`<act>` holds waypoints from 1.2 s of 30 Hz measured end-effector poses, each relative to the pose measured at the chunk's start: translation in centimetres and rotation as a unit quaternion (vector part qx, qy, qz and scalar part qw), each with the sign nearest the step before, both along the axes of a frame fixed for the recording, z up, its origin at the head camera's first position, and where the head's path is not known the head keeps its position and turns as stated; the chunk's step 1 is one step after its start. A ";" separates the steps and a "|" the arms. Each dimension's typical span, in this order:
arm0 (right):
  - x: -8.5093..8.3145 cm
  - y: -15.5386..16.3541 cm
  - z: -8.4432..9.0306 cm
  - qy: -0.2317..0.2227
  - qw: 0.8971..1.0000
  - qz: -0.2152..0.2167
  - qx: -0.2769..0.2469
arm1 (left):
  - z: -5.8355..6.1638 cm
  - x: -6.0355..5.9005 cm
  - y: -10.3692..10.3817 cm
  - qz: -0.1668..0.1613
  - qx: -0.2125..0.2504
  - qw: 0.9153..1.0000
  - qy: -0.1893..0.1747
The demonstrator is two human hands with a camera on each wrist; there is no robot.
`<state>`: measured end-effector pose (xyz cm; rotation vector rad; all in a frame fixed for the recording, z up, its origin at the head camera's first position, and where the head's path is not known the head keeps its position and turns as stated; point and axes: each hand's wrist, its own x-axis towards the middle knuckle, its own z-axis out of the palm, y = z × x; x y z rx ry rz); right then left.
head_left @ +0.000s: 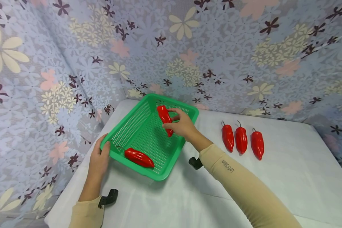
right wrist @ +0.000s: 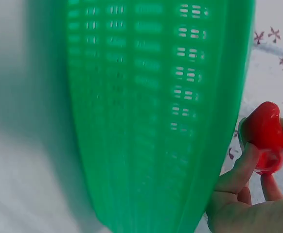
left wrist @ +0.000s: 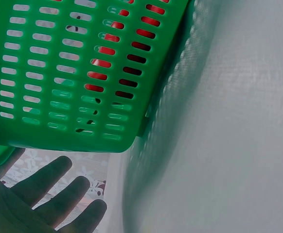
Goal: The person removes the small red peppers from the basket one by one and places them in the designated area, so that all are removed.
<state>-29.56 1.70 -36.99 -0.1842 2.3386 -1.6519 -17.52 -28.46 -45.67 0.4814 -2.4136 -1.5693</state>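
Note:
A green plastic basket (head_left: 167, 177) with slotted walls sits on the white-covered table. At its near left corner my left hand (head_left: 99, 158) holds the rim, thumb over the edge; in the left wrist view the other fingers (left wrist: 83, 187) spread outside the wall. My right hand (head_left: 183, 125) pinches a red pepper (head_left: 164, 116) between thumb and fingers, above the inside of the basket. The right wrist view shows that held pepper (right wrist: 265, 131) beyond the rim. Another red pepper (head_left: 139, 158) lies in the basket along the near wall, its stem toward the left corner.
To the right of the basket, a left pepper (head_left: 228, 137), a middle pepper (head_left: 241, 140) and a right pepper (head_left: 257, 145) lie in a row on the white table cover (head_left: 299, 164). Flowered fabric (head_left: 216, 57) stands behind the table and on the left.

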 end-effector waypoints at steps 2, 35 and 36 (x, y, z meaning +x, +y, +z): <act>-0.2 0.6 0.2 -0.001 1.000 -0.004 -0.004 | 0.0 0.0 0.0 -0.001 0.001 1.000 0.002; -0.9 11.1 0.9 -0.013 0.993 -0.114 0.005 | 0.4 0.2 0.4 0.004 0.000 1.000 0.001; -0.9 11.5 0.9 -0.014 0.993 -0.120 0.010 | 0.4 0.2 0.4 0.004 0.000 1.000 0.000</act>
